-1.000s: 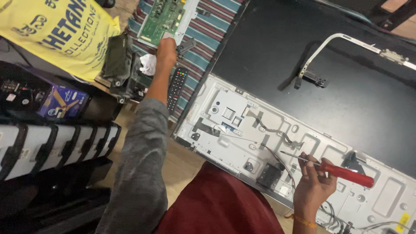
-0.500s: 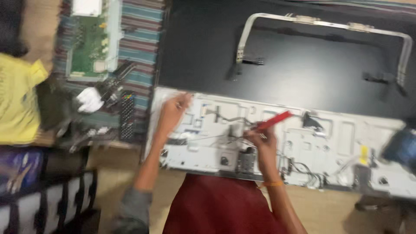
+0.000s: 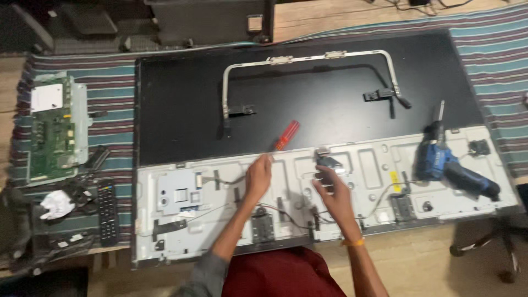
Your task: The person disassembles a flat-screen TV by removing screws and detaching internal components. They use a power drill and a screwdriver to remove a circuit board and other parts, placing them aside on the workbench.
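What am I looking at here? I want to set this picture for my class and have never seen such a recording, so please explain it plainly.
There is no machine: a person works with two bare hands, and a camera worn on the head looks down at them. The one current picture is that head view.

On a striped cloth lies a large flat screen, back side up, with a metal stand bracket on its black part and a pale metal panel with wires nearest the person.

The left hand holds a red-handled screwdriver. The right hand is at a small dark part on the panel; the blur hides whether it grips.

A blue power drill lies on the right, a green circuit board and a black remote on the left.
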